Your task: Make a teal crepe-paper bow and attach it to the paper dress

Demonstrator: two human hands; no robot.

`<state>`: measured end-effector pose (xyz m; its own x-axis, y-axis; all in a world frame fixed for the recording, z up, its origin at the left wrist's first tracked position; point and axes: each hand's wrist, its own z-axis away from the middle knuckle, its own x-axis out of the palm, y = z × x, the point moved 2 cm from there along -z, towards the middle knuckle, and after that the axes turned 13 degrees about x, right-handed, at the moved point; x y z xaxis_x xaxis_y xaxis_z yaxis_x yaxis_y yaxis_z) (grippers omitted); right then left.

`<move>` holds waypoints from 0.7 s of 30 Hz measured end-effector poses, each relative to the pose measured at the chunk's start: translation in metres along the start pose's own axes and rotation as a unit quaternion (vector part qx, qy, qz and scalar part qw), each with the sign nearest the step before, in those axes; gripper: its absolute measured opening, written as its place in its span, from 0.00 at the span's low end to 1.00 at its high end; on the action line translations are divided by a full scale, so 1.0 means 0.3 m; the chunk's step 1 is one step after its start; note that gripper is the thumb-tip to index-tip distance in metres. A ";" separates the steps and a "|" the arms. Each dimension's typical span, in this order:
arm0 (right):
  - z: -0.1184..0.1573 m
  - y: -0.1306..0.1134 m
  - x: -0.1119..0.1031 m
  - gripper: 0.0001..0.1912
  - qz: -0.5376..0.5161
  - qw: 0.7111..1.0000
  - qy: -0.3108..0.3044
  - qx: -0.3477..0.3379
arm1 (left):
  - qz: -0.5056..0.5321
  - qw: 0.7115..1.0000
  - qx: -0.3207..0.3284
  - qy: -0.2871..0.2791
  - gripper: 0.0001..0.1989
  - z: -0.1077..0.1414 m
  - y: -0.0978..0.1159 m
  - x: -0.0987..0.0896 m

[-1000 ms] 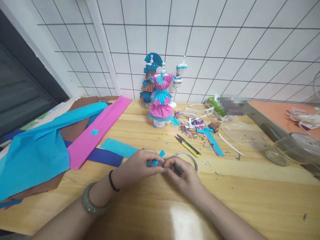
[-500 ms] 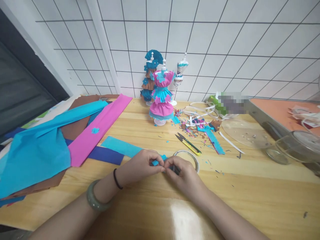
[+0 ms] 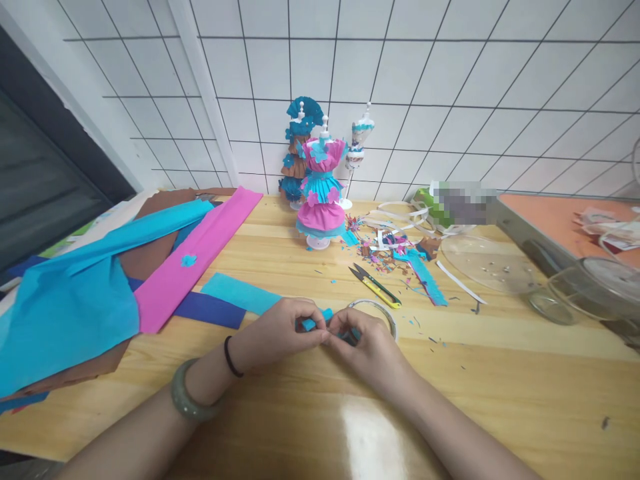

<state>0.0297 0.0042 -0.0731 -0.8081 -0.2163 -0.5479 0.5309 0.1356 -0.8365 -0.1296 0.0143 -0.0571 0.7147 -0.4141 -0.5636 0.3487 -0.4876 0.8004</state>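
My left hand (image 3: 295,325) and my right hand (image 3: 363,333) meet fingertip to fingertip low over the table. Both are closed in a pinch on a small piece of blue crepe paper (image 3: 309,325), most of it hidden by the fingers. Just behind my right hand lies a roll of tape (image 3: 387,310), partly covered. Yellow thread snips (image 3: 379,285) rest beyond it. A light blue paper strip (image 3: 243,292) stretches out to the left of my left hand.
Three small dress forms stand by the wall; the front one (image 3: 323,187) wears pink and blue paper. Paper scraps (image 3: 385,250) lie to its right. A clear round lid (image 3: 487,263) and glass jar (image 3: 553,307) sit at right. Crepe sheets (image 3: 85,300) cover the left side.
My hands stay pinched together with only a slight shift of the fingers. The whole view has moved a little.
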 end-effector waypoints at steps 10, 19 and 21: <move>-0.001 -0.011 -0.004 0.08 -0.035 0.998 -0.020 -0.050 | 0.046 0.997 -0.022 0.053 0.10 0.000 -0.017 -0.005; 0.006 -0.014 0.001 0.08 0.055 0.997 0.011 -0.056 | 0.125 0.988 -0.059 0.066 0.17 0.000 -0.048 -0.004; 0.009 -0.015 0.003 0.08 0.066 0.996 0.010 -0.055 | 0.122 0.987 -0.065 0.078 0.18 0.000 -0.050 -0.010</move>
<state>0.0272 0.0008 -0.0699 -0.7378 -0.1710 -0.6530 0.6034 0.2665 -0.7516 -0.1369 0.0229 -0.0674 0.8683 -0.3784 -0.3207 0.2222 -0.2814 0.9335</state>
